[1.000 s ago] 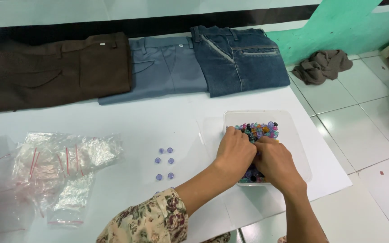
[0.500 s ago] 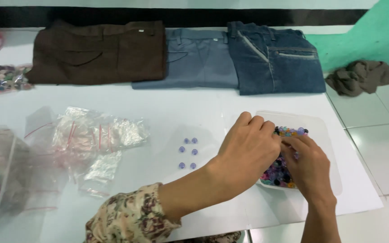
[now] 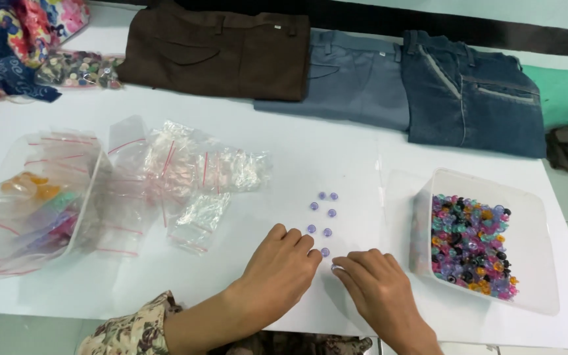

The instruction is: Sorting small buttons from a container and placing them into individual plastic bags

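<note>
Several small purple buttons (image 3: pixel 323 213) lie in two short rows on the white table (image 3: pixel 336 144). My left hand (image 3: pixel 281 269) rests palm down just left of the nearest ones, its fingertips beside a purple button (image 3: pixel 325 252). My right hand (image 3: pixel 376 292) lies flat beside it, its index fingertip touching a pale button (image 3: pixel 336 266) on the table. To the right stands a clear plastic box (image 3: pixel 494 184) with many mixed coloured buttons (image 3: pixel 471 246) in it. Neither hand grips anything.
Small clear zip bags (image 3: pixel 192 171) are strewn left of the hands, beside a clear box (image 3: pixel 34 197) stuffed with bags and coloured pieces. Folded brown (image 3: pixel 218 56), grey-blue (image 3: pixel 356 79) and dark blue trousers (image 3: pixel 474 92) line the far edge. A bag of buttons (image 3: pixel 80 69) and patterned cloth (image 3: pixel 8 39) sit far left.
Both hands have left the box of buttons and come left and down to the near end of the purple button rows. The view has shifted left.
</note>
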